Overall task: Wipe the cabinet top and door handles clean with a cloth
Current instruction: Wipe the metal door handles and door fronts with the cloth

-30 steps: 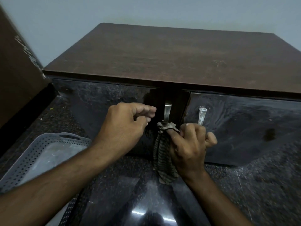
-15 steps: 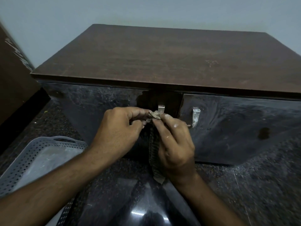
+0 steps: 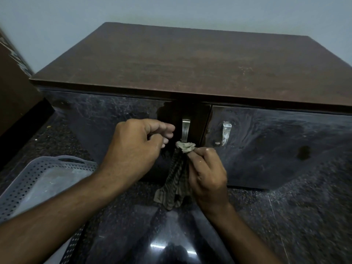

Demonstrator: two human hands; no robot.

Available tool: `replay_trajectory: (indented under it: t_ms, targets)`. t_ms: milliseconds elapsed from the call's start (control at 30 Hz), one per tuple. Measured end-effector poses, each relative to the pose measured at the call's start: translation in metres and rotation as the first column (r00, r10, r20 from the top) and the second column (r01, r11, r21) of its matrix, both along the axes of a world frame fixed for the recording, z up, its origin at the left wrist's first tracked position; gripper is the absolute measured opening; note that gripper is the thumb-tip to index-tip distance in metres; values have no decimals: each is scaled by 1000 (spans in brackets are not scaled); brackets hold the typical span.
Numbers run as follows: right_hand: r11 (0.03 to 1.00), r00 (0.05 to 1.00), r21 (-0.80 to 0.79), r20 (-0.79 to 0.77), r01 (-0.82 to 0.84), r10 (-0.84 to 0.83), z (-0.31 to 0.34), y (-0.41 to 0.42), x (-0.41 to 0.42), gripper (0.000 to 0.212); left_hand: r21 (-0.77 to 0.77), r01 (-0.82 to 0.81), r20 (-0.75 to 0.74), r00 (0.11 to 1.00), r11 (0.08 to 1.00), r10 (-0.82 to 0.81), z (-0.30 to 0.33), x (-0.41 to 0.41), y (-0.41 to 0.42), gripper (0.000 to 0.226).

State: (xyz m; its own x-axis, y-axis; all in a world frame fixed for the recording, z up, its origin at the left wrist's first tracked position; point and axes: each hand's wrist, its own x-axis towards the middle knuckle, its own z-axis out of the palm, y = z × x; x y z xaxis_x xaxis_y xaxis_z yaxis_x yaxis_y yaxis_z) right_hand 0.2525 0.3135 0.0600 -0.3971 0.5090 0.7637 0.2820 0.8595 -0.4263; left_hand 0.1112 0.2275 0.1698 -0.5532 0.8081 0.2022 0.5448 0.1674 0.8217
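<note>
Dark floor holds perforated tray beside cabinet.

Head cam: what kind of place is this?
Probably a home kitchen or utility room: a low wooden cabinet with metal door handles stands on a polished dark granite surface, and a perforated plastic tray lies beside it.

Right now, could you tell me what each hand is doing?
Left hand: fingers curled, holding nothing visible.
Right hand: pinching the cloth against the left door handle.
</note>
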Motion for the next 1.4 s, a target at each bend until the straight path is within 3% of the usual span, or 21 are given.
replay_trajectory:
  t_ms: [167,300,367,533,633,767,967,1167,1400]
  targets:
    - [980,985,-196,-175,-41,7,26,-17,15,13,-4,-19,10,1000,1000,19,8,6,-1,33]
    - [913,953,-372,-299,-167,53,48,-12,29,28,-31,236,-3,972,971,-236,11,22,3,19]
    - [893,945,-397,-317,-211,83,54,-9,35,33,-46,326,-73,942,944,-328,10,28,8,24]
    - [780,896,-562,-443,-277,-1,53,-3,45,40,-22,294,0,956,956,-294,6,34,24,7]
    - [860,930,-486,-365,-156,-38,53,-1,55,28,-42,318,72,946,947,-315,0,42,33,9]
    - [932,910,-363,-393,-23,-130,65,18,59,29,22,253,72,964,967,-254,0,53,39,11]
    - [989,972,16,-184,150,-144,53,30,40,20,78,142,28,989,987,-144,-2,53,41,28]
    - [984,976,45,-142,174,-166,41,20,44,18,-6,224,79,972,975,-222,-3,54,37,39]
    - [970,969,52,-80,237,-233,42,17,42,23,3,187,95,978,982,-187,-4,54,37,36]
